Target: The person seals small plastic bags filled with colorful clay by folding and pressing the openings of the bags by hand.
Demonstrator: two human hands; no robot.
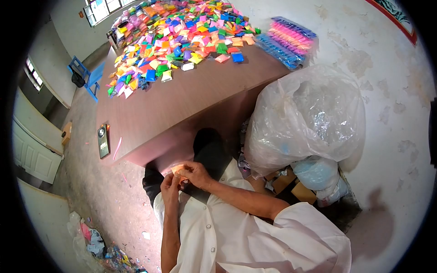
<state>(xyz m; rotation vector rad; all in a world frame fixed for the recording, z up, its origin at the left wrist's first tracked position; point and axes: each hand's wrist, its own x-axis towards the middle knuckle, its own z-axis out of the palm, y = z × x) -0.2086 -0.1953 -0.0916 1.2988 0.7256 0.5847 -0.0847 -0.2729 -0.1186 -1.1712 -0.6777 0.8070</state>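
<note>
Both hands meet low in front of the body, above the lap and below the table's front edge. My left hand [170, 187] has its fingers pinched on a small orange packet [178, 169]. From the right, my right hand [196, 175] grips the same packet, its fingers curled over it. The packet looks like clear film with orange stuff inside; its lower part is hidden by the fingers. Beyond them, the brown table [150, 109] bears a big heap of small colourful packets [182, 41].
A dark phone [104, 141] lies at the table's left corner. Bundled packs [291, 41] lie at its right edge. A large clear plastic bag [309, 118] bulges beside the table, above cardboard boxes [303, 193]. A blue chair [88, 75] stands far left; litter [98, 245] lies lower left.
</note>
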